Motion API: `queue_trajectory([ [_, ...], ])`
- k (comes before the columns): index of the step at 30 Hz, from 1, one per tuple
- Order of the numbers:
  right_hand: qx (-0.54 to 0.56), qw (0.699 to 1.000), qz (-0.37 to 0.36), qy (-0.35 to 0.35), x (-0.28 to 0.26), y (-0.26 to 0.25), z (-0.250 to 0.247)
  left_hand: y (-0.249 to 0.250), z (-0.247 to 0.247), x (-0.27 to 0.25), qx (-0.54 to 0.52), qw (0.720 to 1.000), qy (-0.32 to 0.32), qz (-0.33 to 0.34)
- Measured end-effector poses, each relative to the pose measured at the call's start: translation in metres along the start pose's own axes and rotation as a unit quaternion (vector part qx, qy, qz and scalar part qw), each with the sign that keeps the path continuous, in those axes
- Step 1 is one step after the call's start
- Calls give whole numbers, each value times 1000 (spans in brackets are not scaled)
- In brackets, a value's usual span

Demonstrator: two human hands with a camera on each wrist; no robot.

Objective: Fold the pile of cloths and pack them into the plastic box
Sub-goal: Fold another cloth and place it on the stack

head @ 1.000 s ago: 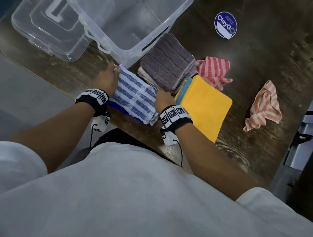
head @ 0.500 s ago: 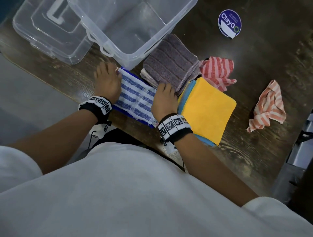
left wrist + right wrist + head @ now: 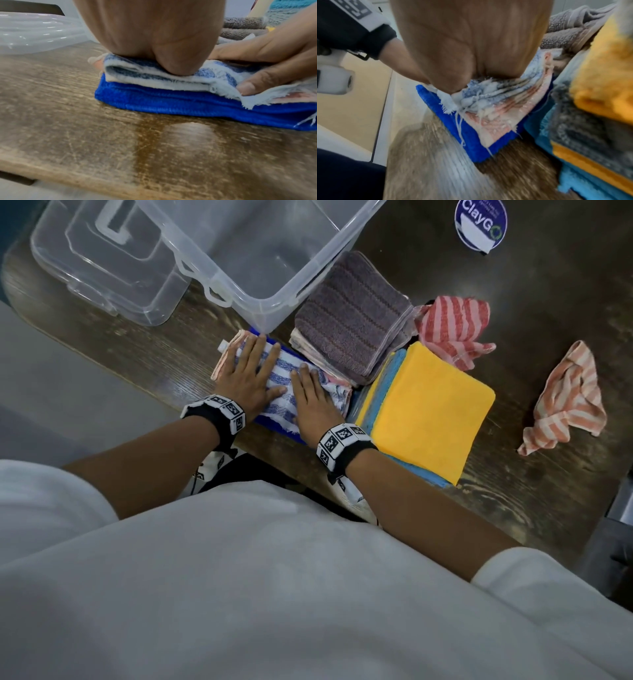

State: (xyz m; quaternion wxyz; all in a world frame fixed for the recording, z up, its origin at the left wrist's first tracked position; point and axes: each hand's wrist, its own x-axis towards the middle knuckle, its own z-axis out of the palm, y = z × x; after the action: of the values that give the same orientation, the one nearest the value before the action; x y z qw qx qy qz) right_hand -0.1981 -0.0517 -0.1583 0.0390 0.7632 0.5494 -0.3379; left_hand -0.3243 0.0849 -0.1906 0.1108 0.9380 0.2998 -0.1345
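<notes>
1. Tabletop (image 3: 531, 501): dark scratched wood. Its near edge is hidden by the person's pale shirt (image 3: 274, 594).
2. Plastic box (image 3: 281, 299): clear, open, at the far side; its far half is cut off by the frame. No cloth shows in the part that is visible.
3. Lid (image 3: 113, 265): clear, lying flat to the left of the box, partly under its corner.
4. Yellow cloth (image 3: 431, 409): folded square on top of a light blue cloth (image 3: 388, 381), of which only the edges show.
5. Grey ribbed towel (image 3: 352, 313): folded, touching the box wall. Paler layers lie under it; how many cannot be told.
6. Blue-and-white striped cloth (image 3: 284, 378): folded, just in front of the box corner, on a royal-blue cloth (image 3: 171, 101). A pinkish layer (image 3: 491, 121) lies between them, mostly covered.
7. Orange-striped cloth (image 3: 568, 402): crumpled, alone at the right.
8. Red-striped cloth (image 3: 455, 330): crumpled, beside the grey towel.
9. Left hand (image 3: 246, 374): grip apart, fingers straight and spread, pressing the striped cloth's left half.
10. Right hand (image 3: 313, 402): grip apart, palm flat on the right half, thumb on the frayed edge.
11. Round sticker (image 3: 479, 224): reads "ClayGo"; top cut off.
</notes>
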Motion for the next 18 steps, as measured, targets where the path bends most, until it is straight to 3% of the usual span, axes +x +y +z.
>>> queue_trajectory([
  [6,-3,999,3,-38,2,-2,-10,8,-4,4,19,999,-31,-29],
  [11,67,993,-28,-98,-8,7,-45,29,-33,8,43,991,-109,-69],
  [14,106,991,-37,-71,-25,14,-72,51,-61,15,50,985,-135,-97],
  [18,190,981,-38,-8,-67,32,-110,87,-107,29,22,990,-105,-93],
])
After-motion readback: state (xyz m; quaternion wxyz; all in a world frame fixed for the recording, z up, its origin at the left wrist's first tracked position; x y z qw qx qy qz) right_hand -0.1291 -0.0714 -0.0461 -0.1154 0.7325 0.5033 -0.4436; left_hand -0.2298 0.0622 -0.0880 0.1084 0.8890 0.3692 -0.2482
